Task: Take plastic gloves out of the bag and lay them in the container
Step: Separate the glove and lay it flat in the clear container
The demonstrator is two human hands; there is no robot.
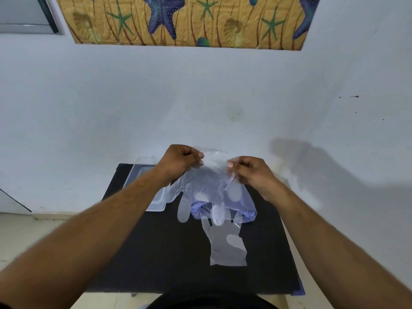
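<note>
Both of my hands hold a clear plastic glove [207,186] up over the black table [156,253]. My left hand [180,162] pinches its cuff on the left and my right hand [252,172] pinches it on the right; the glove's fingers hang down. Behind the hanging glove lies a bluish-purple bag [243,208] on the table. A second clear glove [227,244] lies flat on the table in front of the bag, cuff toward me. The clear plastic container [156,204] sits at the table's back left, partly hidden by my left forearm.
A pale wall stands right behind the table, with a starfish-patterned panel [189,18] high up. Light floor tiles show to the left and right of the table. The table's near edge is close to my body.
</note>
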